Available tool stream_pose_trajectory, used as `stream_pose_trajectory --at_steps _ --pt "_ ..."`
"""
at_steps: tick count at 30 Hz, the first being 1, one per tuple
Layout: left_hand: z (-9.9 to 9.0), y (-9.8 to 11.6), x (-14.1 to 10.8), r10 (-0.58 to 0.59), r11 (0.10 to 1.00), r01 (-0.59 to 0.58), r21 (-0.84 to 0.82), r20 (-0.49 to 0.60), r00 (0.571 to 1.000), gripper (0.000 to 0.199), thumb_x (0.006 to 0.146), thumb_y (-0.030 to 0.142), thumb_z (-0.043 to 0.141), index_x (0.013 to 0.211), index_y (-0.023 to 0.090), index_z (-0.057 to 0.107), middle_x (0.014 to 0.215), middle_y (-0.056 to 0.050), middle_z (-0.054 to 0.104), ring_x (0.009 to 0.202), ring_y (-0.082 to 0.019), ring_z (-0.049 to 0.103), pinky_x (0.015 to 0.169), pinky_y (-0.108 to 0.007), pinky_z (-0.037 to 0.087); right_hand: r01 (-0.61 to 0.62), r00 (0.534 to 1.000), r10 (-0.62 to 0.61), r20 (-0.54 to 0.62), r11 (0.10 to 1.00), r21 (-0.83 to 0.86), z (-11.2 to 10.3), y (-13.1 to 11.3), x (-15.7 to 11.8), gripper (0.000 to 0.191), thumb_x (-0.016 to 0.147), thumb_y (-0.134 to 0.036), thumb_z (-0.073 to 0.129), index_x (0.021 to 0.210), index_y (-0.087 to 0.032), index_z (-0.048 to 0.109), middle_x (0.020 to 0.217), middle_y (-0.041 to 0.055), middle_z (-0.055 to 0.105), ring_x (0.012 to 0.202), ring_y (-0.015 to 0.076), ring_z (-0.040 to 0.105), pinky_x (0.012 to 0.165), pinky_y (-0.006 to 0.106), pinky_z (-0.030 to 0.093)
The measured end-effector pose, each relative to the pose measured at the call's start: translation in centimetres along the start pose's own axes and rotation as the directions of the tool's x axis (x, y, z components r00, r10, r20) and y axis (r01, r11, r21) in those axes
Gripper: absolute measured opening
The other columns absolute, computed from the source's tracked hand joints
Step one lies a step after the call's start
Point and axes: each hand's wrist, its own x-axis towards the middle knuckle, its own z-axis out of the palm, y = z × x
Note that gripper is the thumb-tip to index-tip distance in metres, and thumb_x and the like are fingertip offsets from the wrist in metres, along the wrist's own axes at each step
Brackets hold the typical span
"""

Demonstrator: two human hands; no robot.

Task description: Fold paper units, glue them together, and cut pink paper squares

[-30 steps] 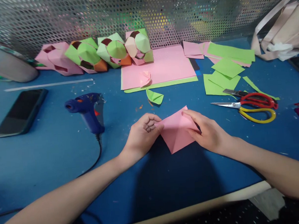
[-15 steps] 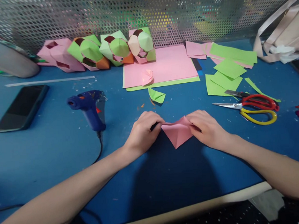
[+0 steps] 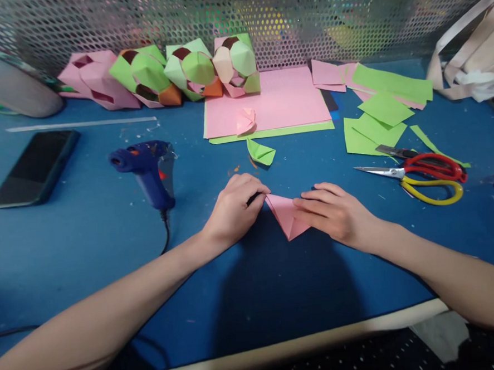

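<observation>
A pink sheet of paper, folded to a triangle with its point towards me, lies on the blue table. My left hand pinches its left corner between thumb and fingers. On the right part of the triangle lie the outstretched fingers of my right hand, pressing it flat and covering its right corner. Just beyond my hands is a small folded green paper piece. Another folded piece, pink, rests on the pink paper stack.
Left of my hands stands a blue glue gun, with a phone and a glue stick farther left. Scissors, a cutter and green paper pieces lie right. Several paper models line the mesh panel.
The raised upper edge of the pink paper has come down flat. My right hand has let go of its pinch and spread its fingers over the paper; my left still pinches the corner.
</observation>
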Motion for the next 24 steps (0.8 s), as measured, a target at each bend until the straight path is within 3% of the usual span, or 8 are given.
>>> stream_pose_trajectory --at_steps 11,16,20,24 --pt "-0.2 -0.4 -0.3 0.025 0.999 -0.025 0.020 0.006 1.000 0.025 0.086 0.008 0.045 0.083 0.016 0.068 0.084 -0.004 0.066 0.083 -0.016 0.060 0.081 -0.031 0.048 0.007 1.000 -0.008 -0.021 0.999 -0.043 -0.3 -0.3 0.4 0.025 0.094 -0.016 0.051 0.109 -0.022 0.070 0.121 0.0047 0.067 0.110 0.0210 0.057 0.100 0.046 0.044" --pt "-0.2 1.0 -1.1 0.228 0.969 -0.224 0.102 -0.028 0.973 0.022 0.086 0.007 0.046 0.091 0.014 0.066 0.097 -0.010 0.066 0.093 -0.019 0.060 0.084 -0.035 0.049 0.016 1.000 -0.016 -0.009 0.998 -0.059 -0.1 -0.2 0.2 0.024 0.094 -0.017 0.052 0.111 -0.022 0.068 0.122 0.0054 0.066 0.112 0.0216 0.056 0.102 0.046 0.042" --pt "-0.2 3.0 -1.8 0.453 0.880 -0.460 0.113 0.085 0.887 0.016 0.086 0.007 0.051 0.092 0.014 0.064 0.099 -0.011 0.067 0.093 -0.019 0.061 0.084 -0.034 0.051 0.013 1.000 -0.012 0.011 0.997 -0.074 0.0 -0.3 0.1 0.023 0.094 -0.020 0.052 0.111 -0.022 0.068 0.123 0.0052 0.066 0.113 0.0216 0.055 0.104 0.046 0.042" --pt "0.2 3.8 -2.0 0.429 0.875 -0.453 0.169 0.164 0.889 0.011 0.090 0.017 0.055 0.084 0.014 0.064 0.095 -0.011 0.069 0.090 -0.019 0.063 0.082 -0.034 0.052 0.014 1.000 -0.012 0.028 0.997 -0.080 -0.1 -0.3 0.2 0.025 0.095 -0.018 0.051 0.114 -0.020 0.066 0.123 0.0075 0.065 0.114 0.0216 0.055 0.104 0.047 0.041"
